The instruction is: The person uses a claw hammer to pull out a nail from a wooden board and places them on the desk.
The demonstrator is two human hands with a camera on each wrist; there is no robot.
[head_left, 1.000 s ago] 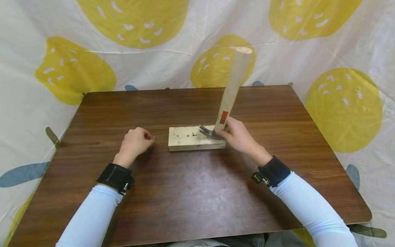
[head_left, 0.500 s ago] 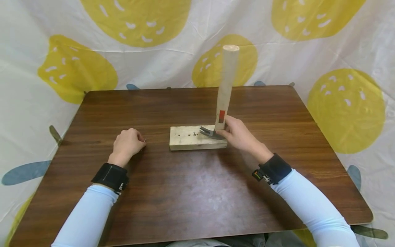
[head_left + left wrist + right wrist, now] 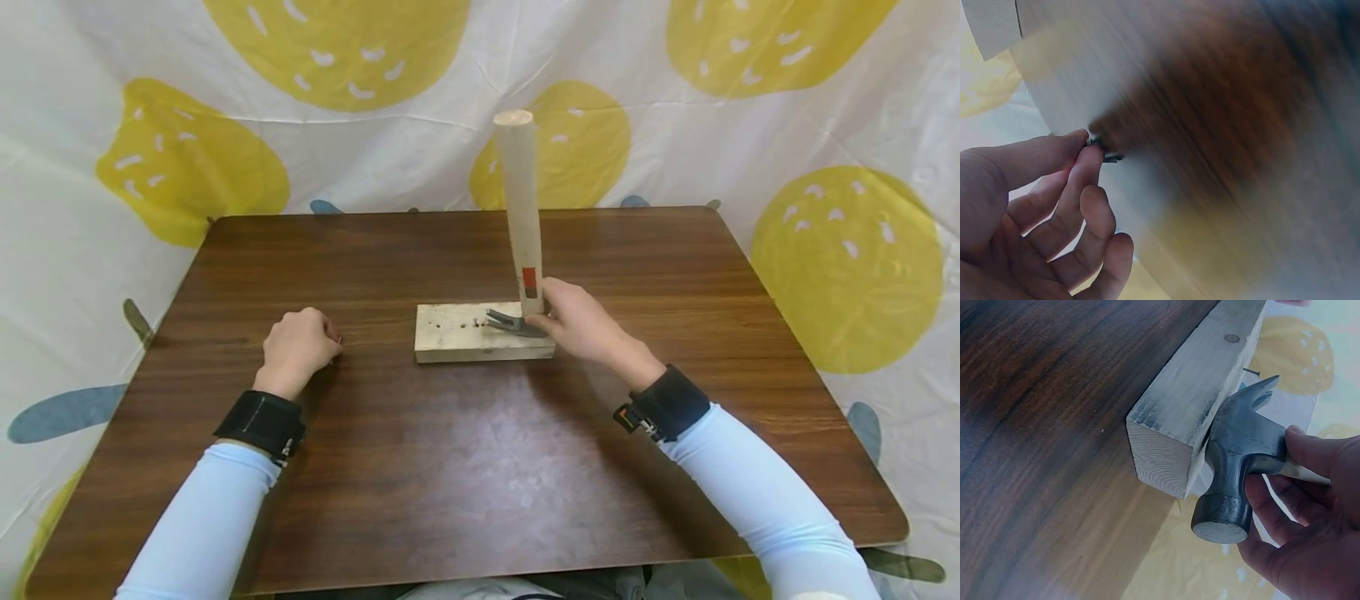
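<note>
The hammer (image 3: 519,242) stands with its metal head (image 3: 1238,450) on the right end of the wooden block (image 3: 480,332), handle rising nearly upright, claw pointing toward the block's nail holes. The right hand (image 3: 581,321) grips it just above the head, fingers (image 3: 1285,515) curled round the handle. The block lies mid-surface (image 3: 465,467). Well left, the left hand (image 3: 298,346) rests on the surface, thumb and forefinger (image 3: 1088,165) pinching a small dark nail (image 3: 1109,155).
</note>
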